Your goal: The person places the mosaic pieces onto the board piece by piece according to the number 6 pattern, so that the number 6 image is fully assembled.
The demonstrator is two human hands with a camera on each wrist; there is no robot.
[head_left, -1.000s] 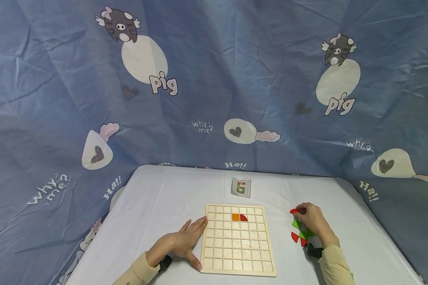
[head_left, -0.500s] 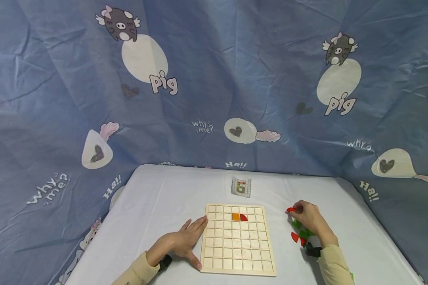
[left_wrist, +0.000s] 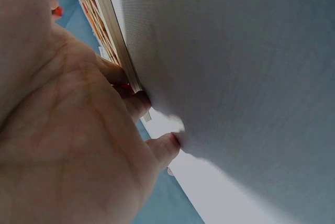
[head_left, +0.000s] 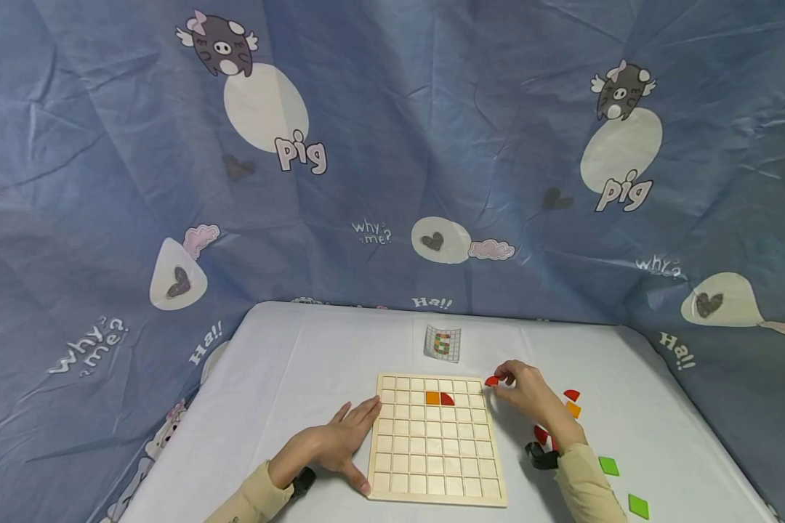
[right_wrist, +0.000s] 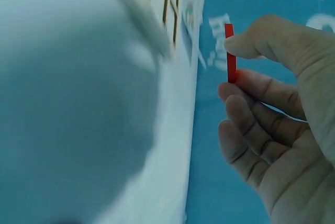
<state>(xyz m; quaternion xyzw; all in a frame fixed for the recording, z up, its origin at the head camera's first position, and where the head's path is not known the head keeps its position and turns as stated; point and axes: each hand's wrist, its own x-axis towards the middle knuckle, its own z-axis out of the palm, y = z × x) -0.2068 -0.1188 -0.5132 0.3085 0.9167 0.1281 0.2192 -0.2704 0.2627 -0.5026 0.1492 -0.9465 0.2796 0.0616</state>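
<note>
A pale wooden grid board (head_left: 419,447) lies on the white table. In it sit an orange square tile (head_left: 432,398) and a red quarter-circle tile (head_left: 447,399), side by side near the far edge. My left hand (head_left: 340,443) rests along the board's left edge, fingers spread; in the left wrist view the fingertips (left_wrist: 137,103) touch the board's side. At the far right corner of the board, my right hand (head_left: 530,392) pinches another red quarter-circle tile (head_left: 491,380) between thumb and finger. The right wrist view shows that tile (right_wrist: 231,67) edge-on, raised off the table.
A small printed pattern card (head_left: 443,343) lies beyond the board. Right of the board are loose tiles: a red one (head_left: 572,395), an orange one (head_left: 573,410) and green ones (head_left: 638,506). My right forearm partly covers others. A blue patterned cloth (head_left: 392,181) hangs behind the table.
My right hand has carried the red quarter-circle tile leftward from the loose tiles to the board's far right corner, uncovering tiles on the right. My left hand has stayed put.
</note>
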